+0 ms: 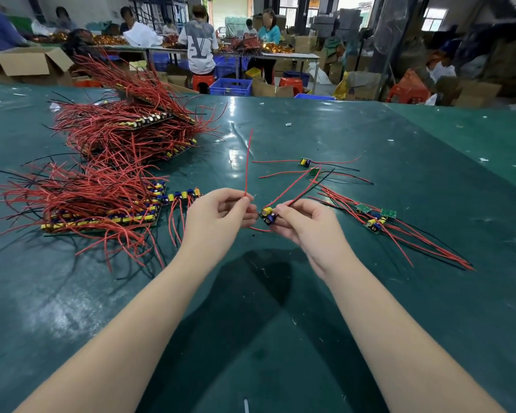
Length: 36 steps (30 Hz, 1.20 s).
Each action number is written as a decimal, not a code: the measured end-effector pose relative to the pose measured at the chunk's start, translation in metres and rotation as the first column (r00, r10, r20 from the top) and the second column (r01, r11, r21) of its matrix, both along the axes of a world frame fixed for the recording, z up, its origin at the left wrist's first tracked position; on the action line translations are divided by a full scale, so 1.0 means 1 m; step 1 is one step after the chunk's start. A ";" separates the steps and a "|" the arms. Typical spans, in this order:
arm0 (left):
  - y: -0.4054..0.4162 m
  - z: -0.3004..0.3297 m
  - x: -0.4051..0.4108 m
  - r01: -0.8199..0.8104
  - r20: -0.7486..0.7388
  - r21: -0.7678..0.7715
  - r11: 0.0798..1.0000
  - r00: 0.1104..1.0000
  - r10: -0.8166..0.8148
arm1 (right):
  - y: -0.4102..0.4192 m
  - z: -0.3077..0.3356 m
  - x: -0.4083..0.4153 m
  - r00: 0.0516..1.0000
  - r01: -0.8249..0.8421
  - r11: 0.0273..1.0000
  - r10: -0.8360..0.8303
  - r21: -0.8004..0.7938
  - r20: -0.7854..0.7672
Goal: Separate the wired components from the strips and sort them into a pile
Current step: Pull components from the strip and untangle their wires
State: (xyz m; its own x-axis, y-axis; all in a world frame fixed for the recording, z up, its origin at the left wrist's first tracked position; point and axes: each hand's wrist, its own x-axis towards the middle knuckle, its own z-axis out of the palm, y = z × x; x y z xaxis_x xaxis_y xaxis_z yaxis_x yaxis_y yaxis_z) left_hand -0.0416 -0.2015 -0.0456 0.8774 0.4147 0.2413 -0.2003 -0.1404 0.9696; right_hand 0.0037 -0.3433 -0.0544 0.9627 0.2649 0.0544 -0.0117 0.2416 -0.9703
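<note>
A small wired component (268,215) with a yellow capacitor and blue parts is held above the green table between both hands. My right hand (303,223) pinches the board and a black wire. My left hand (221,211) pinches one of its red wires (247,165), which stands upward. Stacked strips (102,216) of joined boards with red wires lie at the left, and a short strip (183,195) lies just left of my left hand. Separated components form a small pile (376,219) at the right, with two more (309,165) farther back.
A taller heap of strips (131,129) with red wires fills the far left of the green table (280,323). Beyond the table edge are blue crates (231,86), cardboard boxes, red stools and several people at another bench.
</note>
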 end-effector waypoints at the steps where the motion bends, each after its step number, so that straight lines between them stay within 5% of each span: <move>1: 0.000 0.000 0.000 0.017 0.008 0.009 1.000 1.000 -0.017 | 0.000 0.000 0.000 1.000 -0.018 1.000 0.018 -0.002 -0.017; 8: -0.002 -0.002 -0.001 0.065 0.007 0.156 0.986 0.998 -0.067 | 0.000 0.002 -0.001 0.990 -0.076 0.989 0.089 0.124 -0.109; 13: 0.000 0.003 -0.001 0.065 -0.002 -0.225 0.972 0.998 -0.067 | 0.001 0.006 -0.003 0.964 -0.198 0.962 0.225 0.189 -0.138; 16: 0.000 0.004 -0.001 0.085 -0.024 -0.305 0.948 0.995 -0.097 | 0.002 0.007 -0.005 0.961 -0.244 0.961 0.258 0.131 -0.097; 22: -0.003 0.004 -0.002 0.227 -0.099 -0.111 0.968 0.966 -0.238 | 0.000 0.006 -0.006 0.991 -0.072 0.984 0.089 -0.162 0.102; 27: -0.004 0.003 -0.002 0.170 -0.048 -0.025 0.985 0.984 -0.171 | 0.003 0.005 -0.007 0.979 -0.032 0.960 0.086 -0.279 0.185; 31: -0.004 0.002 0.002 0.078 -0.050 -0.025 0.997 0.996 -0.079 | 0.001 0.004 -0.007 0.985 -0.086 0.983 0.108 -0.159 0.134; 36: -0.011 0.005 0.001 0.202 0.018 -0.291 0.935 0.978 -0.206 | 0.001 0.006 -0.004 0.993 -0.102 0.985 0.110 0.143 -0.050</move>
